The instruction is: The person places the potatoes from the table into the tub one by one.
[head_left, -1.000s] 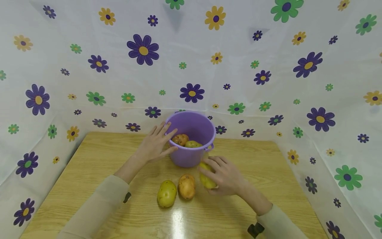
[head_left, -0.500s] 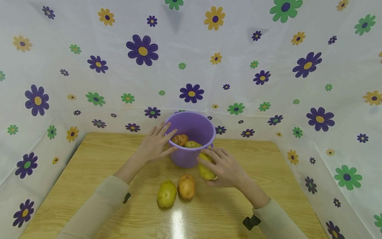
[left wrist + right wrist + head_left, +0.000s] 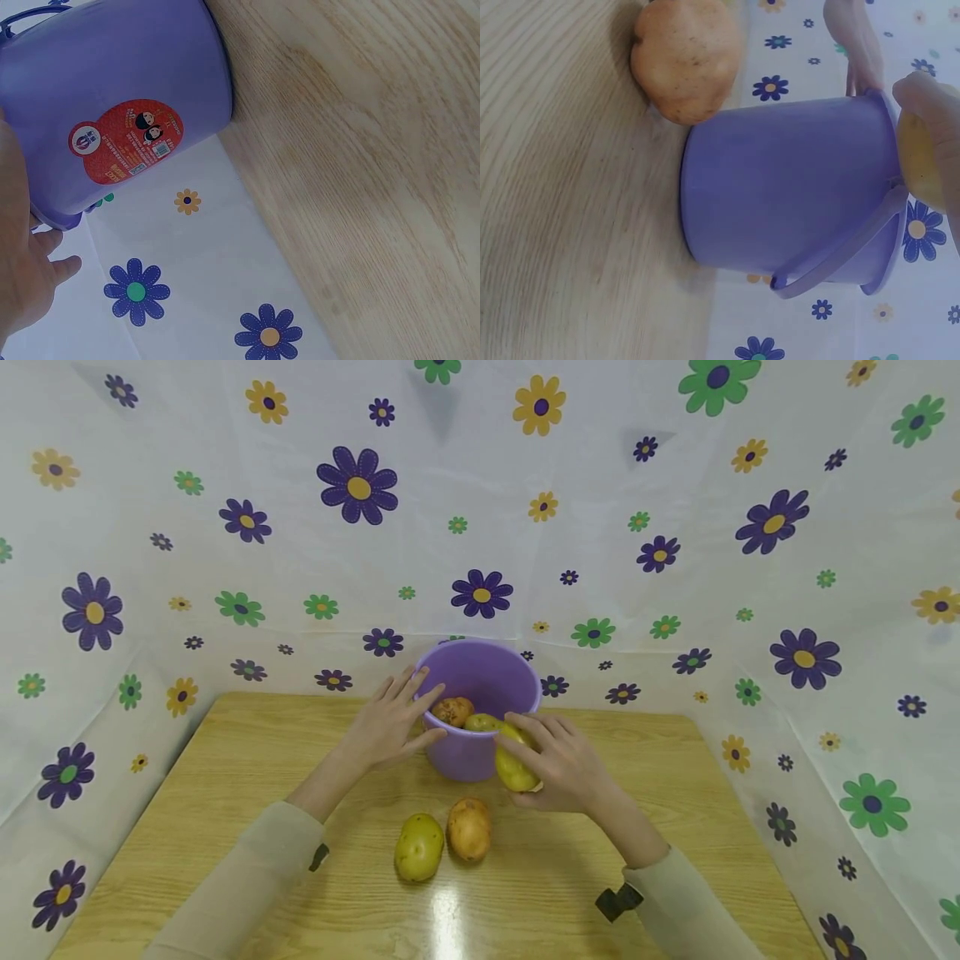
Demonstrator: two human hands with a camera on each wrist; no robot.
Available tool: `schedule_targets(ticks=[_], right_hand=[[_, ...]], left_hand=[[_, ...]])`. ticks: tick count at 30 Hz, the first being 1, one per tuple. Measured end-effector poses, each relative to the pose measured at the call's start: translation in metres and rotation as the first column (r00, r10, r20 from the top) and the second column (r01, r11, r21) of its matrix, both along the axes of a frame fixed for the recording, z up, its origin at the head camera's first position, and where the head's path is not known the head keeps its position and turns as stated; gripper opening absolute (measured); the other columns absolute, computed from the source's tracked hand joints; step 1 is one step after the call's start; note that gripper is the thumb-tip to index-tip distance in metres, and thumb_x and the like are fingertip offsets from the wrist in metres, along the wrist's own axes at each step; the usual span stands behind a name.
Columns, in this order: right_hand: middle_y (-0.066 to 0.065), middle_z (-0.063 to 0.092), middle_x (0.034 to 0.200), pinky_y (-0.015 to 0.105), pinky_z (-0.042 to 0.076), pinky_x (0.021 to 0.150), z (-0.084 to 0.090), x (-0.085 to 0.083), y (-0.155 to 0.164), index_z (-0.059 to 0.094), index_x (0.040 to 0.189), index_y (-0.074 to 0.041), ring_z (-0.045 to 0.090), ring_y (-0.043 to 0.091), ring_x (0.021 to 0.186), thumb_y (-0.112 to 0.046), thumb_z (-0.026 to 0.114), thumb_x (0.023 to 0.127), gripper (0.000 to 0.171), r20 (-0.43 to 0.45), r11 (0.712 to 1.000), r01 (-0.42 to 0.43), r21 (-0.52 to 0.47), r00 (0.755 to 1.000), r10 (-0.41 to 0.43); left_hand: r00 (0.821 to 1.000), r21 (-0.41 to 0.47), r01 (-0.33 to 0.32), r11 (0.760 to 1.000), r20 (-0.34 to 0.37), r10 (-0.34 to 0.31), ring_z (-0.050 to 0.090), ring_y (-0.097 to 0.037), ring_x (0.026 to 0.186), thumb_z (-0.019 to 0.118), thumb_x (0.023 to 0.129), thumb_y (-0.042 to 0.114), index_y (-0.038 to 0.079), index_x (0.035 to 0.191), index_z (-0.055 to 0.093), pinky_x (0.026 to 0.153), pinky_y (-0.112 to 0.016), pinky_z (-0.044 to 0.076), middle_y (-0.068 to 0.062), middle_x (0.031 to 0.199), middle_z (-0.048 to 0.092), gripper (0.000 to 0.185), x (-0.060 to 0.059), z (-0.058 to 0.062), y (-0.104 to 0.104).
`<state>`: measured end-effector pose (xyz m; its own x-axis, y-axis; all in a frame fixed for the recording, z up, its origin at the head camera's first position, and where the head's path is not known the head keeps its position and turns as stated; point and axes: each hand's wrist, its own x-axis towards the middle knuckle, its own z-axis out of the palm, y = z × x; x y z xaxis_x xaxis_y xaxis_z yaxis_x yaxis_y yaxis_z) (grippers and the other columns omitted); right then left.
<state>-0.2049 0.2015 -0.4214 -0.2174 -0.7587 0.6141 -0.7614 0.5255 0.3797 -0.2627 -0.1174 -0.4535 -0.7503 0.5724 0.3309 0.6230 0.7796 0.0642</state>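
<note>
At centre frame in the head view, your right hand (image 3: pixel 564 763) grips a yellow potato (image 3: pixel 512 762), fingers curled over its top and thumb under it, holding it off the table right against the near right rim of the purple bucket (image 3: pixel 480 677). Right wrist view shows the same potato (image 3: pixel 919 161) at the right edge, level with the bucket (image 3: pixel 787 195) rim, fingertips (image 3: pixel 922 94) wrapped over it; bucket's handle hangs down its side. Your left hand (image 3: pixel 390 722) rests flat on the bucket's left side, fingers straight and slightly spread, tips at the rim, thumb along the wall lower down. Left wrist view: palm (image 3: pixel 22 262) against the bucket wall (image 3: pixel 112 82), red round sticker (image 3: pixel 127 142) on that wall facing the camera. Inside the bucket, two potatoes show: a brownish one (image 3: pixel 452 711) on the left, a greenish-yellow one (image 3: pixel 480 722) just right of it, touching. Lower centre of the head view, two more potatoes lie on the wooden table (image 3: pixel 187 827), side by side and touching: a yellow-green one (image 3: pixel 419 847) left, an orange-brown one (image 3: pixel 469 828) right, both near the bucket's front. Flowered cloth (image 3: pixel 675 568) backs and flanks the table.
</note>
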Motion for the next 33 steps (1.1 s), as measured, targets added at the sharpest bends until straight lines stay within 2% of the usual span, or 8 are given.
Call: schedule_targets(ticks=[4,8,13,18,22,25,29,33], right_hand=[[0.017,0.069,0.132,0.043,0.065,0.088,0.002,-0.003,-0.002,0.067,0.136,-0.015,0.071,0.033,0.104,-0.06,0.082,0.072,0.08,0.007,1.0,0.013,-0.017,1.0,-0.013],[0.016,0.069,0.132,0.043,0.064,0.088,0.004,-0.007,-0.005,0.066,0.138,-0.016,0.071,0.033,0.104,-0.06,0.087,0.067,0.086,0.014,0.999,0.014,-0.04,1.0,-0.013],[0.017,0.069,0.131,0.044,0.064,0.087,0.007,-0.011,-0.01,0.067,0.135,-0.016,0.07,0.033,0.103,-0.058,0.092,0.061,0.089,0.008,0.998,0.006,-0.066,1.0,-0.005],[0.017,0.068,0.132,0.046,0.063,0.086,0.009,-0.017,-0.013,0.068,0.133,-0.014,0.07,0.035,0.106,-0.053,0.095,0.061,0.086,0.057,0.994,-0.006,-0.106,0.998,0.012],[0.017,0.067,0.132,0.048,0.063,0.088,0.01,-0.022,-0.015,0.067,0.133,-0.014,0.07,0.035,0.108,-0.049,0.095,0.061,0.085,0.108,0.99,-0.012,-0.139,0.994,0.027],[0.017,0.067,0.131,0.048,0.064,0.087,0.012,-0.027,-0.017,0.067,0.132,-0.013,0.071,0.034,0.107,-0.049,0.094,0.061,0.084,0.108,0.988,-0.023,-0.151,0.993,0.04],[0.017,0.067,0.13,0.047,0.065,0.086,0.014,-0.034,-0.019,0.068,0.13,-0.012,0.071,0.034,0.106,-0.05,0.095,0.06,0.084,0.095,0.986,-0.031,-0.166,0.994,0.047],[0.016,0.068,0.13,0.045,0.065,0.083,0.016,-0.041,-0.021,0.068,0.131,-0.013,0.072,0.034,0.105,-0.053,0.093,0.063,0.083,0.083,0.986,-0.027,-0.164,0.996,0.041]], left_hand=[[1.0,0.002,0.002,1.0,-0.002,-0.002,0.026,-0.045,0.162,0.013,0.1,0.082,0.016,0.164,0.039,0.131,-0.063,0.028,-0.023,0.172,0.031,0.096,0.001,0.001,0.0],[1.0,0.004,0.002,1.0,-0.005,-0.002,0.028,-0.046,0.161,0.007,0.097,0.084,0.015,0.164,0.04,0.131,-0.063,0.028,-0.023,0.172,0.031,0.101,0.001,0.001,0.0],[1.0,-0.001,0.0,1.0,0.001,0.0,0.027,-0.045,0.162,0.012,0.1,0.082,0.016,0.164,0.039,0.131,-0.063,0.028,-0.023,0.173,0.03,0.097,0.0,-0.001,0.0],[1.0,-0.008,-0.003,1.0,0.0,0.003,0.027,-0.045,0.162,0.028,0.104,0.077,0.016,0.164,0.039,0.131,-0.063,0.029,-0.022,0.173,0.028,0.087,-0.001,-0.001,0.0],[1.0,-0.008,-0.001,1.0,-0.001,0.001,0.027,-0.045,0.162,0.015,0.1,0.082,0.016,0.164,0.039,0.13,-0.064,0.031,-0.022,0.173,0.029,0.095,-0.001,-0.002,0.0],[1.0,-0.01,0.001,1.0,-0.003,-0.001,0.027,-0.045,0.162,0.008,0.098,0.083,0.016,0.164,0.039,0.129,-0.064,0.032,-0.022,0.173,0.028,0.099,-0.001,-0.002,-0.001],[1.0,-0.01,0.001,1.0,-0.004,-0.001,0.027,-0.046,0.161,0.017,0.101,0.081,0.016,0.164,0.039,0.13,-0.064,0.03,-0.022,0.173,0.028,0.093,0.0,-0.001,-0.001],[1.0,-0.006,0.003,1.0,-0.001,-0.003,0.026,-0.045,0.162,0.014,0.1,0.082,0.016,0.164,0.039,0.13,-0.064,0.03,-0.022,0.174,0.027,0.096,0.001,0.001,-0.001]])
